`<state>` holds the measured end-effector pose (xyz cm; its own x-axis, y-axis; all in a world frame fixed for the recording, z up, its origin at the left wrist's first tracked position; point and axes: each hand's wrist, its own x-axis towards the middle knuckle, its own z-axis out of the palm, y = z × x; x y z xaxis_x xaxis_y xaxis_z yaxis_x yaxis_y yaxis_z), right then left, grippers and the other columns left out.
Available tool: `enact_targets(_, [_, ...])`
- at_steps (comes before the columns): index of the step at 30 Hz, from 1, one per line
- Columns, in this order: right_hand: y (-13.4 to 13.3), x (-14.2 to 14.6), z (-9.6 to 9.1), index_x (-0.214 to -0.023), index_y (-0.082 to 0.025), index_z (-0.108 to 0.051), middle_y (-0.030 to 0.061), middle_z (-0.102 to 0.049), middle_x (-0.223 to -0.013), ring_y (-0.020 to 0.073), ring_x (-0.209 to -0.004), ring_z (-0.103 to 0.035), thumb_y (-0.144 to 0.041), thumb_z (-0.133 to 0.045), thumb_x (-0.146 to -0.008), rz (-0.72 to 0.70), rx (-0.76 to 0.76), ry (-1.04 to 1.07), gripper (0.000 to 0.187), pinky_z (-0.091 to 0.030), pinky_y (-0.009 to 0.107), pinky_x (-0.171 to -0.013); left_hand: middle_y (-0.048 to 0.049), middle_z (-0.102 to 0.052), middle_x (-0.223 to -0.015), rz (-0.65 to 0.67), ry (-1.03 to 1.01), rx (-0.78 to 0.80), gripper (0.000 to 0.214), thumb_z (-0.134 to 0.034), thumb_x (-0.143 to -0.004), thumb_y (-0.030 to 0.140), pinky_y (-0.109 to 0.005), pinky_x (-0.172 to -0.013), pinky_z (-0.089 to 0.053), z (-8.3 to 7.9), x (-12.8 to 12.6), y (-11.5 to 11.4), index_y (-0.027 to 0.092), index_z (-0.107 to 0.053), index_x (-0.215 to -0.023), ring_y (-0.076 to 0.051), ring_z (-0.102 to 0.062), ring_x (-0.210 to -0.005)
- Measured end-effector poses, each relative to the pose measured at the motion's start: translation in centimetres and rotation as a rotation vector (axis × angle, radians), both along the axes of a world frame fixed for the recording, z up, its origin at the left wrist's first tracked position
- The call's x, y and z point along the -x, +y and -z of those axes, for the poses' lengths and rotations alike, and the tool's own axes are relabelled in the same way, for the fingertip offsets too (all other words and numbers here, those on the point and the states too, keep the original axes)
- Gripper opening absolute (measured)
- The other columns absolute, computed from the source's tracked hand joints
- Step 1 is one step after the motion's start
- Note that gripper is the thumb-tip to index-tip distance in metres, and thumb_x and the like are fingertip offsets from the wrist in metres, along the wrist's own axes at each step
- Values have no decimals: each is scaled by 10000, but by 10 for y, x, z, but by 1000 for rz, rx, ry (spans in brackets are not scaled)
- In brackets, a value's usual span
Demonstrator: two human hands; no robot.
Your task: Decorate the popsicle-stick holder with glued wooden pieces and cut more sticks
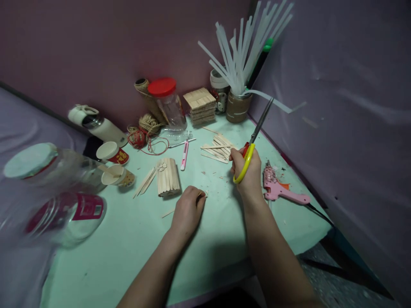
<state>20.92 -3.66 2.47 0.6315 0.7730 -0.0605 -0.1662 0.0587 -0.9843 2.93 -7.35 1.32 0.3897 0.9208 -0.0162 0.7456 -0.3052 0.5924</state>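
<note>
My right hand [248,169] is closed round a pair of scissors [251,147] with yellow and red handles, the blades pointing up and away. Low over the table, my left hand [189,209] has its fingers pinched together near some small scraps; what sits between the fingertips is too small to make out. Just beyond it stands a small piece covered in wooden craft sticks [168,179], with little round discs near its top. A thin stick [168,213] lies beside my left wrist. Loose craft sticks [218,149] are heaped near my right hand.
A pink glue gun [282,190] rests at the right, its cord over the edge. A pink cutter [184,156], paper cups [118,176], twine [149,124], a red-lidded jar [170,105], stacked stick squares [201,107] and a jar of white strips [239,107] stand around. Large plastic jars [86,214] are left.
</note>
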Motion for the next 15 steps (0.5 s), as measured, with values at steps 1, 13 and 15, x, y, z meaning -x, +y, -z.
enact_targets(1, [0, 1, 0, -783, -236, -421, -75, -551, -636, 68, -421, -396, -352, -636, -777, -1, 9, 0, 244, -322, 201, -388, -47, -608, -885, -10, 7, 12, 99, -526, -864, 167, -317, -742, -473, 3, 1, -3, 192, -618, -836, -197, -602, -838])
enact_targets(13, [0, 6, 9, -762, -240, -423, -83, -521, -609, 57, -382, -340, -350, -638, -760, -37, 59, -32, 241, -289, 196, -351, -104, -547, -1079, -45, 28, 12, 360, -380, -860, 82, -368, -882, -478, -21, 57, -42, 160, -558, -1163, -215, -563, -996])
enact_targets(15, [0, 8, 9, -754, -239, -430, -87, -507, -592, 56, -377, -335, -348, -644, -756, -47, 59, -42, 240, -301, 197, -355, -112, -518, -1090, -104, 73, -8, 398, -368, -857, 74, -386, -903, -470, -17, 79, -50, 152, -533, -1211, -221, -543, -1007])
